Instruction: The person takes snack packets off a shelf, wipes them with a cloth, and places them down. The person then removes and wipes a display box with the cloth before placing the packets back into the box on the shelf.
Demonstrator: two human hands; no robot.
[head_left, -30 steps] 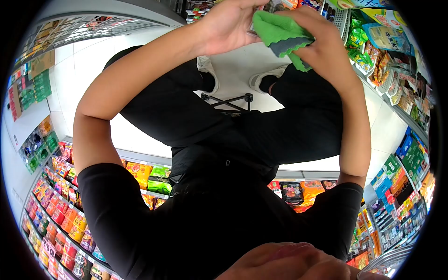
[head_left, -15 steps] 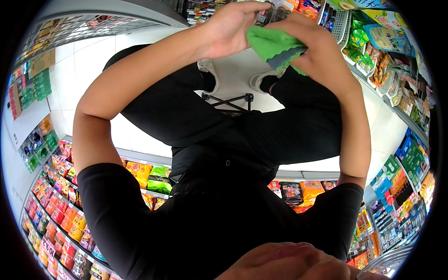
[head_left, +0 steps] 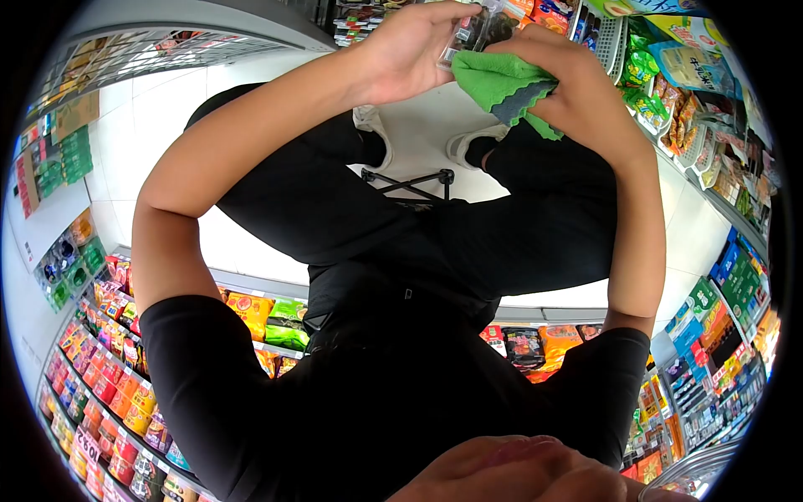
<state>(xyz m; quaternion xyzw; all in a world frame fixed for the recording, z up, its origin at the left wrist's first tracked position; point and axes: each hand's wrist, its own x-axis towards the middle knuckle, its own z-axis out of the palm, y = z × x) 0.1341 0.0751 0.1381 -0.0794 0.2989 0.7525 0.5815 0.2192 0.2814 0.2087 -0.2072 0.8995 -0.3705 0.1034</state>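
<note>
At the top middle, my left hand (head_left: 406, 52) is closed on a clear plastic container (head_left: 473, 35) with dark contents and a small white label; its far end runs behind my right fingers. My right hand (head_left: 573, 79) grips a green cloth (head_left: 500, 74) with a dark grey underside and a zigzag edge. The cloth hangs from the fingers and lies against the near end of the container. My right fingertips are partly hidden by the cloth.
A snack shelf with white baskets (head_left: 613, 46) stands close on the right. A wire rack (head_left: 125, 57) is at upper left. Packed shelves (head_left: 109, 381) of food run behind me on both sides. A black folding stand (head_left: 408, 180) sits on the floor between my shoes (head_left: 462, 151).
My right hand has moved a little right and down with the green cloth. More of the clear container in my left hand now shows.
</note>
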